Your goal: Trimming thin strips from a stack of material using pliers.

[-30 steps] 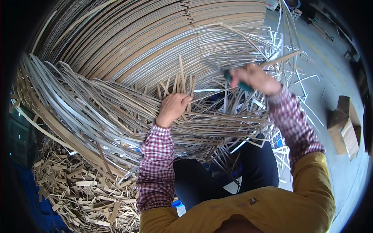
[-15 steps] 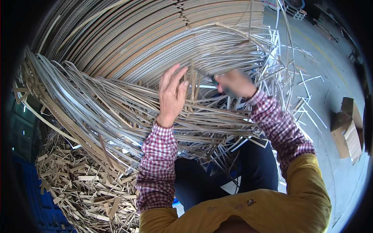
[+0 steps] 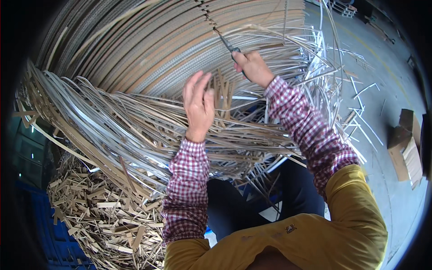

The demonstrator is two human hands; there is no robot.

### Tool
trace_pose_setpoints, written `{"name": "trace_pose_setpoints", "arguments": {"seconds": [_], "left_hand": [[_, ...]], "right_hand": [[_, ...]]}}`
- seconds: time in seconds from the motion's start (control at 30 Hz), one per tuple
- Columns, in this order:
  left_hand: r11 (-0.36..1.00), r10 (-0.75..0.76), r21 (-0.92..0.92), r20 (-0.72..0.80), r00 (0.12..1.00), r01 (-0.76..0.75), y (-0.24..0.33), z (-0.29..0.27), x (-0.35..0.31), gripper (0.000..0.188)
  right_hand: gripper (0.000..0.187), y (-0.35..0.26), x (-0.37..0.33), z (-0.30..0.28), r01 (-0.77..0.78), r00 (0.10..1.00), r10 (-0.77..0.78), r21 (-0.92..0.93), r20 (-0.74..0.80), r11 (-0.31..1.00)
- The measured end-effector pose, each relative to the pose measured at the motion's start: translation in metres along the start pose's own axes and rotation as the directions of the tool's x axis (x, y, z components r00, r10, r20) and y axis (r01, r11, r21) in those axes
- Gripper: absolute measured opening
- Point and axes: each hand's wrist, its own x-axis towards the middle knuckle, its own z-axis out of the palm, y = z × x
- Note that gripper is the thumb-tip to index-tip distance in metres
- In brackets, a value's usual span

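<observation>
The right hand [image 3: 254,68] grasps dark-handled scissors [image 3: 228,44], blades angled over stacked corrugated cardboard [image 3: 173,51]; the left hand [image 3: 199,110], empty, fingers parted, is above tangled narrow strips [image 3: 144,119]

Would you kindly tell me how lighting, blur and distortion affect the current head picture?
Head view: the fisheye seems to bow the cardboard stack and leaves black corners; head view: the left hand looks slightly blurred; head view: the floor at right is pale and bright, while the blue plastic at lower left sits in shade.
</observation>
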Motion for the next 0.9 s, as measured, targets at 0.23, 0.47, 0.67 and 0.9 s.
{"name": "trace_pose_setpoints", "arguments": {"seconds": [0.23, 0.47, 0.67, 0.9], "left_hand": [[0.959, 0.282, -0.047, 0.066, 0.957, -0.279, 0.006, 0.004, 0.005, 0.034], [0.965, -0.245, 0.065, 0.565, 0.788, 0.254, -0.071, 0.025, -0.056, 0.037], [0.965, -0.246, 0.02, 0.412, 0.877, 0.262, -0.059, 0.024, -0.044, 0.038], [0.944, 0.284, 0.177, -0.003, 0.959, -0.279, -0.014, 0.012, -0.023, 0.032]], "right_hand": [[0.041, 0.097, -0.198, 0.013, 0.083, 0.886, -0.012, -0.133, 0.463, 0.988], [0.045, 0.024, -0.105, -0.06, -0.025, 0.903, 0.006, 0.038, 0.43, 0.999], [0.054, -0.006, -0.006, -0.042, -0.191, 0.952, 0.234, -0.211, 0.199, 0.959], [0.052, 0.05, -0.113, -0.008, -0.087, 0.977, 0.074, 0.057, 0.198, 0.995]]}}
